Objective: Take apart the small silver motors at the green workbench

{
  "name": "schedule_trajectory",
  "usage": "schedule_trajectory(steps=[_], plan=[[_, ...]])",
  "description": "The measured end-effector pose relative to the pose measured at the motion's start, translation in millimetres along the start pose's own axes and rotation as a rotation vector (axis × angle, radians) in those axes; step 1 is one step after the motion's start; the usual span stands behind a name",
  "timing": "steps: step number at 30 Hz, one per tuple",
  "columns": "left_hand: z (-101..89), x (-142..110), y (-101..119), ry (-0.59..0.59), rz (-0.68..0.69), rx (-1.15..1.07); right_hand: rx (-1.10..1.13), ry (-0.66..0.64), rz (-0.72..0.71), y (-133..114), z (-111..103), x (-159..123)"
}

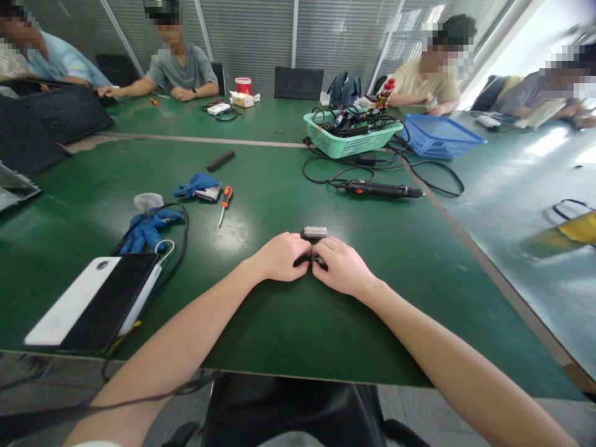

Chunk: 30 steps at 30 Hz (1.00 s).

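Note:
My left hand (284, 257) and my right hand (343, 266) meet over the green table, fingers curled and closed. Between their fingertips they hold a small dark part (319, 260), mostly covered, so its kind cannot be made out. Just beyond the fingers lies a short silvery cylinder with a dark end (316, 233). Farther off to the left rests a screwdriver with an orange and black handle (226, 196). On the right, past my right hand, lies a black electric screwdriver (384, 189) with its cable.
Left are a white and black tablet-like device (93, 301), cables, blue gloves (149, 230) and a dark bar (221, 161). At the back stand a green basket (347, 146) of tools and a blue basket (442, 136). Several people sit around the table (261, 323).

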State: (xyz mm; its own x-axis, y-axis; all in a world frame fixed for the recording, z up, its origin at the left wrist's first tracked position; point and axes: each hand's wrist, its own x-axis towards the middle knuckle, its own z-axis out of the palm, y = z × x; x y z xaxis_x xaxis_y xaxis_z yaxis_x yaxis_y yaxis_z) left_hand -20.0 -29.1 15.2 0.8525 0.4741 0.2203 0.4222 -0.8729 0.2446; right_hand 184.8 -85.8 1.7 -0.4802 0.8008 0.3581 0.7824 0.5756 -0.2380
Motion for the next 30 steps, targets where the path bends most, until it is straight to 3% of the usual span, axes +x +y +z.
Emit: schedule_trajectory(steps=[30], plan=[[0.0, -0.9, -1.3, 0.009, 0.000, 0.017, 0.006, 0.013, -0.014, -3.0, -0.3, 2.7]])
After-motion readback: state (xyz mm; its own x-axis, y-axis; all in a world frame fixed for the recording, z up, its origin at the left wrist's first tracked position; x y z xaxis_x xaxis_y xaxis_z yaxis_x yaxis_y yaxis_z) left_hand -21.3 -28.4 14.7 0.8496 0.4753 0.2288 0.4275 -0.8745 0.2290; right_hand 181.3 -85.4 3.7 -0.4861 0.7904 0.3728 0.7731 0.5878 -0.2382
